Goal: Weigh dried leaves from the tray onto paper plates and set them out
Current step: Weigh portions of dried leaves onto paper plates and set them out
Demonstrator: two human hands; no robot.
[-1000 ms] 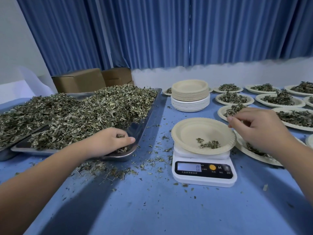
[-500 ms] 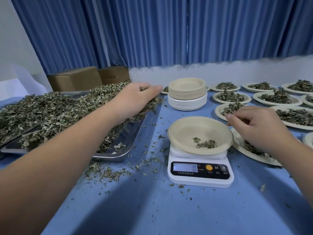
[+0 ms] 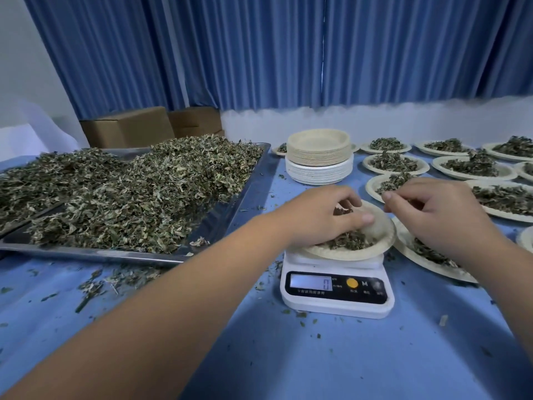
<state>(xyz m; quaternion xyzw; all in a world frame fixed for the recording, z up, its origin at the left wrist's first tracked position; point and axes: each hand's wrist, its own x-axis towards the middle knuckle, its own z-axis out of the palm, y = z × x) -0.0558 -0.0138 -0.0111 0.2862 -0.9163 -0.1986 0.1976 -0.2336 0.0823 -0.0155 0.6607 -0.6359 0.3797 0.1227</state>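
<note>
Here, in the head view, a white scale (image 3: 337, 301) stands on the blue tablecloth (image 3: 288, 356), and its display (image 3: 311, 283) reads 0. On top of the scale sits a paper plate (image 3: 380, 243) with a small heap of dried leaves (image 3: 349, 242) in it.

The left hand (image 3: 323, 217) is over that plate, its fingers curled round a clump of the leaves and its thumb lying out flat. The right hand (image 3: 432, 217) is just right of the scale, with its curled fingertips (image 3: 388, 197) at the plate's far right rim. I cannot tell whether they hold anything.

Left of the scale lies the metal tray (image 3: 225, 215), piled with a leaf heap (image 3: 144, 194). Loose crumbs (image 3: 121, 280) lie on the cloth in front of the tray.

Behind the scale stands a stack of plates (image 3: 318, 160). Behind it to the right, filled plates (image 3: 395, 164) are set out in rows. One more filled plate (image 3: 427, 264) lies just right of the scale, under the right wrist. Cardboard boxes (image 3: 129, 128) stand behind the tray.
</note>
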